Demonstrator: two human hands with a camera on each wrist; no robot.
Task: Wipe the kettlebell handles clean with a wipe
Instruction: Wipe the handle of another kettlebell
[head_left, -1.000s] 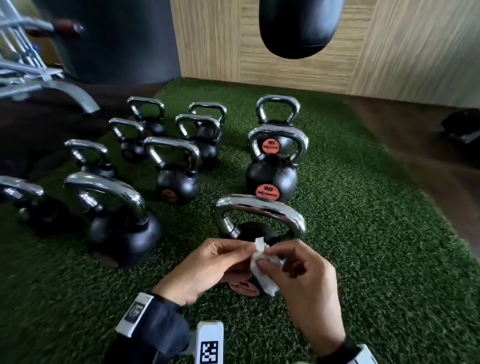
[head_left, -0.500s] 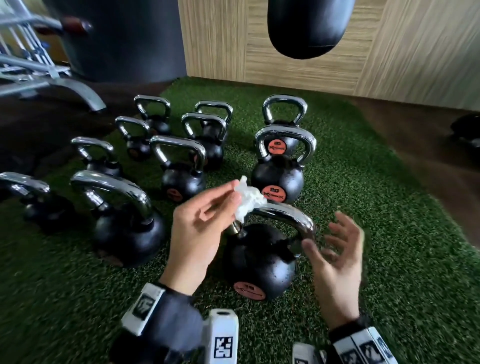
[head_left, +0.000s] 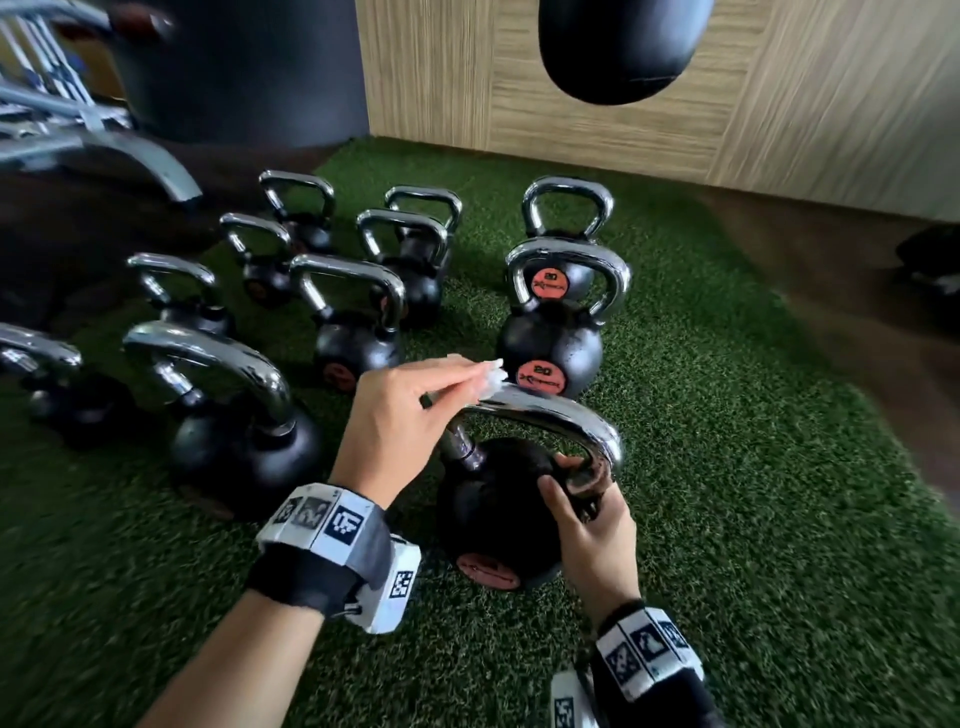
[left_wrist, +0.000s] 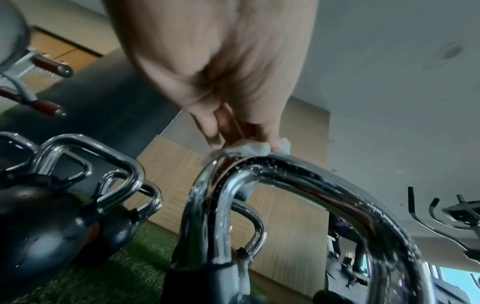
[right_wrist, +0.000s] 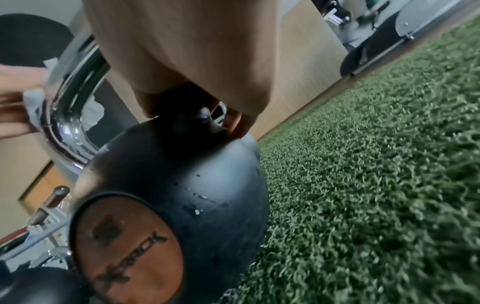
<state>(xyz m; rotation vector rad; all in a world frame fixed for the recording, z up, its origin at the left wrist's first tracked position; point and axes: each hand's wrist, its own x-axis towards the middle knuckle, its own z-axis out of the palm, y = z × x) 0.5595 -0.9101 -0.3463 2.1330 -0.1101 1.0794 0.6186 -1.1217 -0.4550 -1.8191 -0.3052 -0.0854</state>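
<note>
Green turf (head_left: 727, 519), nearest kettlebell (head_left: 493, 519): left hand (head_left: 405, 415) just brought the pinched wipe (head_left: 491, 376) down onto the handle (head_left: 545, 415), right hand (head_left: 587, 512) now gripping its base. Wiping's finally starting.

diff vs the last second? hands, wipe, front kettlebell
The wipe, first held by both hands low in front of the nearest kettlebell, went up with the left hand alone and now presses on top of its chrome handle. The right hand let go of the wipe, opened, then took hold of the handle's right base. The other kettlebells and the turf are unchanged.
</note>
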